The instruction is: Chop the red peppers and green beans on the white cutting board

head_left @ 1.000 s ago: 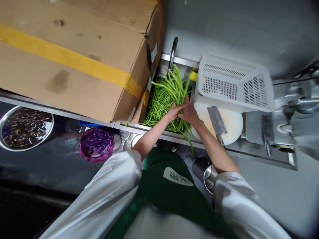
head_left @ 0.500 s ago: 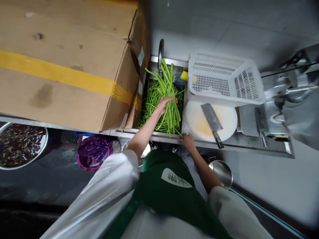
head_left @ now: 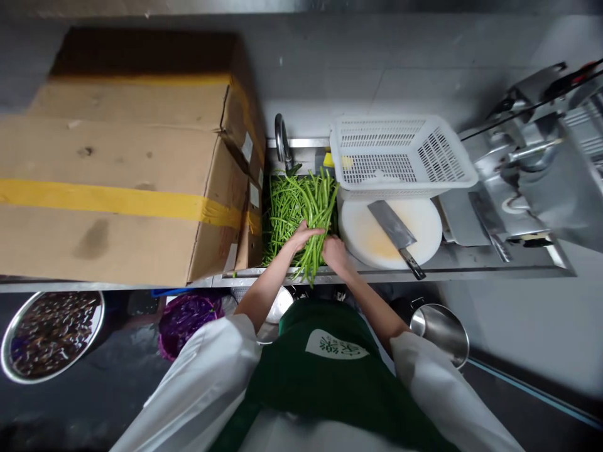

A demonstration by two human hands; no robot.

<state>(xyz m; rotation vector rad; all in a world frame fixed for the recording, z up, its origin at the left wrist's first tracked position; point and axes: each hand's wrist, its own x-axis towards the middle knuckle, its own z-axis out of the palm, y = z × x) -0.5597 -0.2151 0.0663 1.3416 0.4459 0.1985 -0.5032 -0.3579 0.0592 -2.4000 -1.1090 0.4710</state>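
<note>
A bunch of long green beans (head_left: pixel 316 204) is in my left hand (head_left: pixel 304 237), whose fingers and thumb wrap round it. The bunch rises above a sink basin heaped with more green beans (head_left: pixel 282 210), and its lower ends hang over the front rim (head_left: pixel 264 272). My right hand (head_left: pixel 335 252) is closed against the bunch's right side. Its fingertips are partly hidden, and they appear to grip beans at the edge.
Large cardboard boxes (head_left: pixel 117 245) stand left of the sink. A curved faucet (head_left: pixel 281 141) rises behind it. To the right are a white basket (head_left: pixel 400 182), a round cutting board (head_left: pixel 353 229) with a cleaver (head_left: pixel 392 223) on it, and another knife (head_left: pixel 487 220). Steel pots (head_left: pixel 443 333) sit below.
My right hand has moved from the sink's front rim up to the bunch. My left hand has brought the bunch lower and nearer to me. The view has tilted upward.
</note>
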